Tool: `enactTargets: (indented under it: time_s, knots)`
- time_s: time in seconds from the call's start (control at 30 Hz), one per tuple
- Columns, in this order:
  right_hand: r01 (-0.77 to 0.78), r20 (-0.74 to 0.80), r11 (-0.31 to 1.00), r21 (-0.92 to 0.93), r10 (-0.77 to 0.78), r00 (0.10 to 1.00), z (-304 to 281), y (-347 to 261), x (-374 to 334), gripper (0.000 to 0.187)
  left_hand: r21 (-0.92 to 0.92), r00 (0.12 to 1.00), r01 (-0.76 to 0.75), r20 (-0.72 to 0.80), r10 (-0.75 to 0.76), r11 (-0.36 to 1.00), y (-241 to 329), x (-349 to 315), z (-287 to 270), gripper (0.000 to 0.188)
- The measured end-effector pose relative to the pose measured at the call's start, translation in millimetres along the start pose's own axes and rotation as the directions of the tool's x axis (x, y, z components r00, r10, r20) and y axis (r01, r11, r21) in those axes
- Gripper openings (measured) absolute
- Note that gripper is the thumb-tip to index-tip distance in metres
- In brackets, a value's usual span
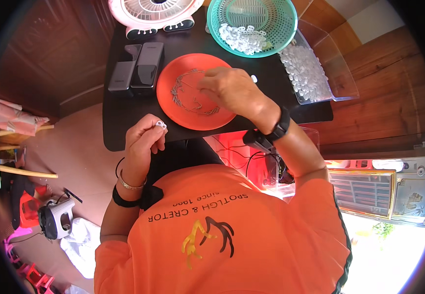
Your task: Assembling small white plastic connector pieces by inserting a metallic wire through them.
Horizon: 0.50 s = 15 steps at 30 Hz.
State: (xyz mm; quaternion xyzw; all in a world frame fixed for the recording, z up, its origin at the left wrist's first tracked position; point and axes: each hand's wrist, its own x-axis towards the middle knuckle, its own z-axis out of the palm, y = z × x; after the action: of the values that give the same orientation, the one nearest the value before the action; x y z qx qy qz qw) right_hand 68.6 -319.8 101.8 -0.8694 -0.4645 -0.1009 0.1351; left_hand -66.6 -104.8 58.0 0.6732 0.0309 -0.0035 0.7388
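Between the thumb and fingers of my left hand (143,139) is a small white plastic piece with round holes (161,125), held just off the table's near edge. My right hand (232,90) reaches over the orange plate (164,81), its thumb and fingertips pinched together above the dish. Whatever those fingertips hold is hidden or too small to make out. Thin grey metal pieces, like small screws or pins (176,93), lie scattered in a rough ring on the plate.
A green basket (211,34) of white pieces (244,40) stands at the back. Right of it, a clear bin (342,93) holds many more (303,71). One white piece (254,78) lies beside my right hand. Grey-black cases (147,63) and a pink-white fan (156,10) are at the left.
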Motion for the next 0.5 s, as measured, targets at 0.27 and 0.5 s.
enactTargets:
  time_s: [0.27,0.5]
  knots:
    - [0.324,0.307,0.924,-0.204,-0.254,0.917,23,-2,26,0.007,-0.107,0.996,0.091,0.021,-0.089,0.99,-10,6,-4,0.018]
    - [0.421,0.37,0.876,-0.233,-0.321,0.872,14,-14,29,0.009,-0.179,0.994,0.107,0.016,-0.106,0.978,-12,5,-5,0.017]
